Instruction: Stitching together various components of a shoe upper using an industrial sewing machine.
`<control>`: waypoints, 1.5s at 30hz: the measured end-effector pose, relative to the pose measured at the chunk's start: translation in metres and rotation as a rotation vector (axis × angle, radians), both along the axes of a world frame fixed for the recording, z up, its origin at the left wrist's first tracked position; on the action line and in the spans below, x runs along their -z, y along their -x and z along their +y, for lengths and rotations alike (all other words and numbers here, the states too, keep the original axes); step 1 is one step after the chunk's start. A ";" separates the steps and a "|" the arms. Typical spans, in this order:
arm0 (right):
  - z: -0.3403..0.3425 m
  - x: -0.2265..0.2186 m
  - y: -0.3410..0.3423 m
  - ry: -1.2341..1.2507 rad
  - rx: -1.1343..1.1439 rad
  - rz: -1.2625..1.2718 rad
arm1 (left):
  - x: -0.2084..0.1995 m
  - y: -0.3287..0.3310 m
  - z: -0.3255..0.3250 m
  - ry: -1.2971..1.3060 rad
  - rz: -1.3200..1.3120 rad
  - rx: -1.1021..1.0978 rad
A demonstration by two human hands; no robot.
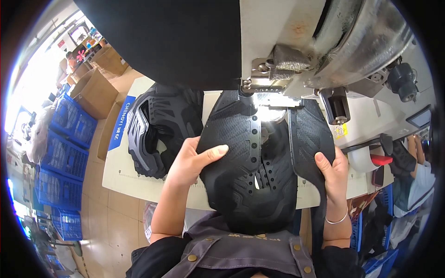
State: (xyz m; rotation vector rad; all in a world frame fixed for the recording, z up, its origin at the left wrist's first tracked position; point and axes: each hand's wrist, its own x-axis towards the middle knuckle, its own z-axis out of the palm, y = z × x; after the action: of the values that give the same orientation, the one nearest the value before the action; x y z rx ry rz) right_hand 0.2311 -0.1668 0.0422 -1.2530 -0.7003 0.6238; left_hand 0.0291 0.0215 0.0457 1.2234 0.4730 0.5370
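Note:
A black shoe upper (236, 153), with textured panels and a row of punched eyelet holes, lies spread under the head of a sewing machine (282, 60). On its left edge, my left hand (197, 157) grips it, thumb on top and fingers hidden underneath. My right hand (333, 171) holds the opposite side the same way, thumb uppermost. Bright light falls on the machine's needle area (273, 104), which partly washes out there. The toe part of the upper hangs over the table's near edge, toward my apron (245, 252).
A pile of black and grey shoe uppers (155, 132) lies left on the pale worktable (123, 171). Blue crates (60, 190) and cardboard boxes (95, 92) stand on the floor at left. At far right another person's arm (417, 150) shows beside more dark pieces.

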 end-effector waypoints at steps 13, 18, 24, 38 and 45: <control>0.019 0.004 -0.024 -0.054 -0.004 -0.100 | -0.008 -0.008 0.000 -0.209 -0.016 -0.063; 0.027 0.003 -0.029 -0.099 -0.019 -0.115 | -0.009 -0.016 0.010 -0.172 -0.030 -0.098; 0.041 -0.003 -0.036 -0.087 -0.023 -0.120 | -0.002 -0.024 0.025 -0.156 0.010 -0.217; 0.064 -0.006 -0.047 -0.086 0.087 -0.156 | -0.016 -0.046 0.050 -0.135 -0.070 -0.167; 0.089 -0.004 -0.059 -0.012 0.089 -0.325 | -0.009 -0.045 0.052 -0.188 -0.096 -0.337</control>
State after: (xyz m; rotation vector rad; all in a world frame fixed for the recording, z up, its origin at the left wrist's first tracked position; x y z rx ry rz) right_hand 0.2897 -0.0774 0.0460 -1.3824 -0.9091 0.3441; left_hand 0.0744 0.0736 0.0543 1.2971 0.5607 0.9407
